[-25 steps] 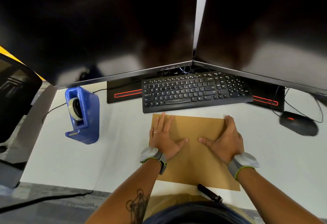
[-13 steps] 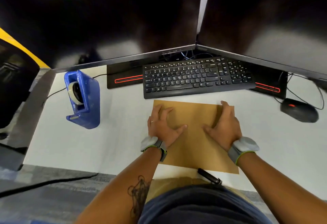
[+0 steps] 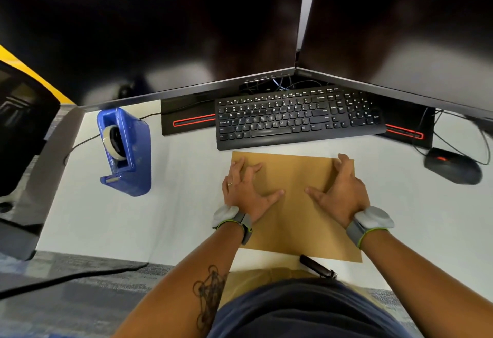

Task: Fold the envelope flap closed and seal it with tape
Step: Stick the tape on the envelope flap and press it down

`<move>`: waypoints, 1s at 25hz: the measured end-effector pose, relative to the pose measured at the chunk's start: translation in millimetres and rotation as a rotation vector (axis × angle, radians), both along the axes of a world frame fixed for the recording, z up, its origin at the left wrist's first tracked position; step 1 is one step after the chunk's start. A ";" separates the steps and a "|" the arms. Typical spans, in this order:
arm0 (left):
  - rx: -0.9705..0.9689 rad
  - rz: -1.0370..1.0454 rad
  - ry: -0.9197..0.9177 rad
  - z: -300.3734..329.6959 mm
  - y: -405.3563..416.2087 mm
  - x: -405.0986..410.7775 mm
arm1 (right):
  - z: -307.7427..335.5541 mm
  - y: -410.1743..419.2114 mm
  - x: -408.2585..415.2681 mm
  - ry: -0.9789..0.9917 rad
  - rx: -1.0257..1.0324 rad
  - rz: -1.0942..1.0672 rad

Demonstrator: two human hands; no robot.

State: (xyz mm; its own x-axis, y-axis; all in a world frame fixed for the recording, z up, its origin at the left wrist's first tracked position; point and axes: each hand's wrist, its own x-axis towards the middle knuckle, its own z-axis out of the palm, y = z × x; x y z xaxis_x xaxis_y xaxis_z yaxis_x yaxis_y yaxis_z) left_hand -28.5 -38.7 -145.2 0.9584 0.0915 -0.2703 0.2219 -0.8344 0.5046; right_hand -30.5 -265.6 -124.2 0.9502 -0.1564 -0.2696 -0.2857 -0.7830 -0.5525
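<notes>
A brown envelope (image 3: 296, 220) lies flat on the white desk (image 3: 170, 204), just in front of the keyboard. My left hand (image 3: 246, 191) rests on its left part with fingers spread and curled toward the far edge. On the right part, my right hand (image 3: 341, 191) presses down, fingers bent over the far right corner. Both thumbs point inward on the paper. A blue tape dispenser (image 3: 125, 151) with a roll of tape stands to the left, well apart from the envelope. Whether the flap is folded I cannot tell.
A black keyboard (image 3: 298, 118) sits behind the envelope under two dark monitors (image 3: 160, 30). A black mouse (image 3: 453, 165) with its cable lies at the right. A small dark object (image 3: 317, 267) rests at the desk's near edge. Carpet shows at the lower left.
Both hands' fingers have curled from flat to bent on the envelope's far part. The head view has shifted, so everything appears lower in the frame.
</notes>
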 end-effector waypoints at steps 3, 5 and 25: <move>-0.003 -0.013 0.004 0.0 1.8 2.3 | -0.9 -2.5 1.0 0.030 0.036 -0.016; 0.007 -0.021 0.004 -1.5 3.0 3.1 | -1.4 -4.0 0.3 0.037 0.046 -0.018; 0.116 -0.026 -0.037 -5.3 -0.9 8.9 | 18.8 29.2 -23.1 0.189 0.623 -0.136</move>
